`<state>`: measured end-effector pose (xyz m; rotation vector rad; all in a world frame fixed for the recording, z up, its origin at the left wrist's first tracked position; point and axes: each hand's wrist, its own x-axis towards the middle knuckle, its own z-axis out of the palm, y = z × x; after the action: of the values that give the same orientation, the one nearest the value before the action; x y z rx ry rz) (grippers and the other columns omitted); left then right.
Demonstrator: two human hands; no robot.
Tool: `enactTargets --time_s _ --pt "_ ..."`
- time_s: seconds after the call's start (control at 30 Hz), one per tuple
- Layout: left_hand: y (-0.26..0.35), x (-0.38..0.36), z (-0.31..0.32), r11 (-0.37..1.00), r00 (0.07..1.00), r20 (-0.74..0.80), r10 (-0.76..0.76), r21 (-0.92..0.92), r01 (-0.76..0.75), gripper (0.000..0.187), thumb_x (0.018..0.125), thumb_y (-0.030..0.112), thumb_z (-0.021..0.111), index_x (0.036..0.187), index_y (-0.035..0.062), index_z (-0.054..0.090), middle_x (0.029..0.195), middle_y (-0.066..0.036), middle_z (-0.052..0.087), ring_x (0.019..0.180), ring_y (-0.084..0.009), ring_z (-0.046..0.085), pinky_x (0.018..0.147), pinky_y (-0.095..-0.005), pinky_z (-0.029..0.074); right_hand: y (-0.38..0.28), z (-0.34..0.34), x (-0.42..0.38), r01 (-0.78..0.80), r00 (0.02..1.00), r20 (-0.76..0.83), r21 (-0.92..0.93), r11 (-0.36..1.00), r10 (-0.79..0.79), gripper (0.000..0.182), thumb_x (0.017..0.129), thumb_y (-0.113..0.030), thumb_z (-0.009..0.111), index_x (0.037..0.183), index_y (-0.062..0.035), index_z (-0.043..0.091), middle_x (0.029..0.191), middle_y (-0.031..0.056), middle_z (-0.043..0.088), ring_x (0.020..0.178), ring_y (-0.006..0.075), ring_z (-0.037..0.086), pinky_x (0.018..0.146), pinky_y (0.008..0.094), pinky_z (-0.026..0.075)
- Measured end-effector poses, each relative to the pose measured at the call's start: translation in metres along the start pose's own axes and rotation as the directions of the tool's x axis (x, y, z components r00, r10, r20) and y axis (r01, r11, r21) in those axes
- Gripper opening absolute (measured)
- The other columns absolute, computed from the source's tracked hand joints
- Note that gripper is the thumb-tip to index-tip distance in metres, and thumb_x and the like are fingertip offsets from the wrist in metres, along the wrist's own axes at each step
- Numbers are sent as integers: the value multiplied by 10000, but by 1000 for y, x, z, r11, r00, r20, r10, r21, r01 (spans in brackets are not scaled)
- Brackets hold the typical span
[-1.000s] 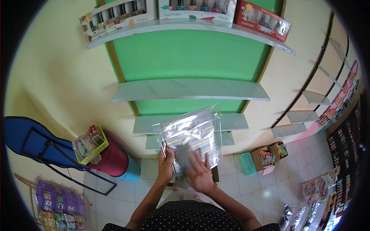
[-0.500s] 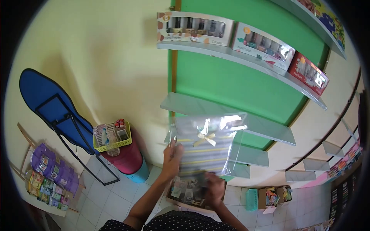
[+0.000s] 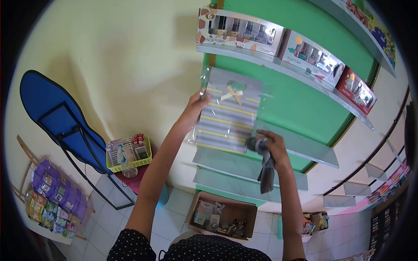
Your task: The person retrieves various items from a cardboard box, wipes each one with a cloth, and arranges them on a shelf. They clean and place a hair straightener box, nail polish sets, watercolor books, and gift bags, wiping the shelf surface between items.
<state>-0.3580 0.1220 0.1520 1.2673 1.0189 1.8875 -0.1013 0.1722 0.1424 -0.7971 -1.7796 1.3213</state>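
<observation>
My left hand [image 3: 193, 112] grips the left edge of a flat gift bag [image 3: 226, 117] in clear plastic, thumb over its front. The bag has grey and white bands, yellow lines and a cream bow; a handle cut-out at its top lets the green wall show through. It is held up tilted, in front of the shelves. In my right hand [image 3: 278, 150] is a crumpled grey cloth [image 3: 267, 174], its end hanging down. A bunched part of this cloth overlaps the bag's lower right corner.
Nail polish boxes [image 3: 239, 32] stand on the upper shelf [image 3: 261, 62]. More shelves [image 3: 244, 185] run below. On the floor is an open cardboard box [image 3: 248, 217] of small items. A yellow basket [image 3: 130, 165] and a blue ironing board [image 3: 56, 104] are at left.
Both hands have risen, lifting the gift bag up in front of the green wall and turning it slightly. The cloth now hangs in view, and the floor box is uncovered.
</observation>
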Motion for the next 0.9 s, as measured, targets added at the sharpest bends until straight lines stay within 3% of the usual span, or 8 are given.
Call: enactTargets --time_s 0.03,0.07,0.17,0.23,0.43,0.63,0.7,0.9 --pt "4 10 -1 992 999 44 -30 -123 35 363 804 266 536 1074 44 438 859 8 456 814 -84 416 752 -232 339 -3 1 12 -24 1000 16 81 996 23 216 744 -32 448 917 43 553 786 98 582 679 123 544 601 218 441" --pt "1 24 -8 999 999 44 28 -20 -27 401 799 268 543 1111 47 421 905 -5 463 844 -86 426 760 -242 351 -6 3 22 -24 1000 15 81 996 23 216 744 -32 448 917 43 553 786 98 582 679 123 544 601 218 441" --pt "-6 53 -21 999 996 80 26 -39 -23 421 796 266 547 1132 50 411 886 3 470 808 -82 437 733 -237 368 -13 8 50 3 1000 25 56 998 -4 203 764 -39 424 884 56 557 753 92 573 652 128 543 568 217 444" --pt "-5 62 -22 995 992 123 27 -101 -14 419 790 263 559 1123 49 418 840 26 474 759 -68 442 686 -228 375 -14 13 66 4 1000 8 168 986 -6 170 724 -19 472 829 71 571 718 66 562 601 100 517 544 232 422" --pt "-12 91 -26 974 990 71 118 -200 -102 261 781 258 575 951 68 521 754 53 471 702 -43 427 619 -218 354 -17 24 103 129 976 -197 160 979 -96 163 726 13 474 828 97 569 703 75 560 568 104 507 515 233 412" --pt "-17 90 -24 975 981 -18 193 -106 -193 242 779 282 576 859 56 538 694 49 478 660 -44 430 622 -211 352 -3 24 120 132 967 -238 174 976 -88 178 726 -2 496 850 105 566 726 83 569 582 108 513 520 231 411" --pt "-26 89 -33 986 989 -54 141 99 -135 226 758 223 606 871 36 547 690 35 503 651 -40 444 608 -203 359 -3 26 119 132 959 -267 136 982 -92 193 747 -9 453 880 93 551 732 74 556 557 104 493 485 226 398" --pt "-18 67 -18 966 974 -1 226 128 -224 222 716 78 624 911 1 552 746 -13 573 671 -58 508 609 -208 413 -2 24 118 156 950 -293 143 977 -109 197 753 -13 452 889 89 550 753 79 562 576 108 504 505 227 407"
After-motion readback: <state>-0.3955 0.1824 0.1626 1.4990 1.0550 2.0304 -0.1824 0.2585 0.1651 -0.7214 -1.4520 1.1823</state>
